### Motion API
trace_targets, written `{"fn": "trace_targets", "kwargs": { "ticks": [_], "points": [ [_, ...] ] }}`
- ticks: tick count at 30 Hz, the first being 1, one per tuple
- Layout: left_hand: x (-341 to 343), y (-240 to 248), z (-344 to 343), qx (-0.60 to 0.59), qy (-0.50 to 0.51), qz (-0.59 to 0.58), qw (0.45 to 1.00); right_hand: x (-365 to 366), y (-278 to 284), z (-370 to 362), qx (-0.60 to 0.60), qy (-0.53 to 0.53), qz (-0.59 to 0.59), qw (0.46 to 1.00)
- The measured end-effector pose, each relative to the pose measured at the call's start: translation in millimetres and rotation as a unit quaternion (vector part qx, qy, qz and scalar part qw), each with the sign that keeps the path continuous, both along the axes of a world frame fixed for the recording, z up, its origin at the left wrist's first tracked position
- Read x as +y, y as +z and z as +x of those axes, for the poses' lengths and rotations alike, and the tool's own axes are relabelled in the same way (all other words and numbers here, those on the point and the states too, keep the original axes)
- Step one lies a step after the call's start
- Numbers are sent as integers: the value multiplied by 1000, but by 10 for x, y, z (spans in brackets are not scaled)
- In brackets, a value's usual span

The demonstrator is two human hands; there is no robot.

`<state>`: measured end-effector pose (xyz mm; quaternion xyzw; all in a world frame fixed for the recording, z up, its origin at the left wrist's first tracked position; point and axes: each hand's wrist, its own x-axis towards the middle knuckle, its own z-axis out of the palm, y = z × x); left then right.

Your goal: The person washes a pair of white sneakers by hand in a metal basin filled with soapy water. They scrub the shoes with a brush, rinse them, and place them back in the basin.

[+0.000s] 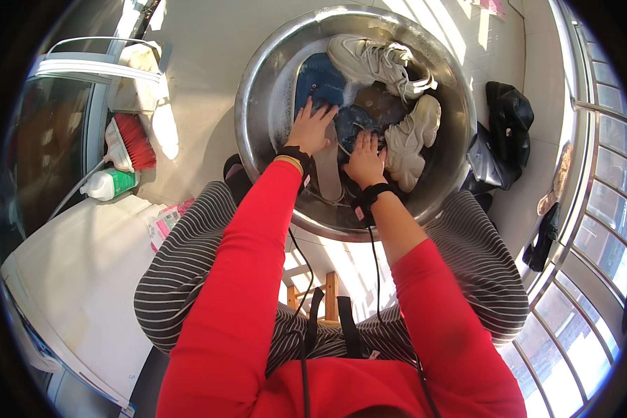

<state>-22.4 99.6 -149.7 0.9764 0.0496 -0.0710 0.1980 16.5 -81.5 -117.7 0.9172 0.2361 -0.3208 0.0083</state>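
Note:
A wide metal basin [252, 94] of soapy water stands in front of me. My left hand [315, 128] rests with fingers spread on the near end of a blue fabric piece [319, 75], perhaps a shoe or its lining. My right hand [366, 160] lies beside it, fingers apart, touching a darker blue wet piece [355, 120] whose kind I cannot make out. Below the left hand, a pale grey insole-shaped piece [328, 177] slants down. One off-white sneaker [369, 59] lies on its side at the far rim; another off-white sneaker [412, 143] sits right of my right hand.
Black boots or bags [506, 132] lie just right of the basin. On the left are a red-bristled brush [132, 141], a white bottle with a green label [109, 184] and a white cabinet top [76, 258]. Window bars [595, 195] run along the right. Cords hang from both wrists.

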Motion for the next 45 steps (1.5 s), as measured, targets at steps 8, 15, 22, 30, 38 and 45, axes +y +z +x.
{"fn": "trace_targets", "kwargs": {
  "ticks": [8,15,22,30,38,45],
  "points": [
    [286,299,161,-50,166,-221,960,346,274,502,-133,42,311,940],
    [533,5,125,-15,406,-64,912,724,44,343,-57,185,182,964],
    [589,35,110,233,351,-81,903,571,-51,407,-51,202,55,976],
    [533,661,-36,148,326,-32,933,164,274,483,35,109,102,988],
    [537,1622,-178,-2,240,67,969,-58,1325,499,-116,121,267,949],
    [247,2557,-245,-55,138,24,989,-118,2196,344,-94,128,306,939]
  ]
}}
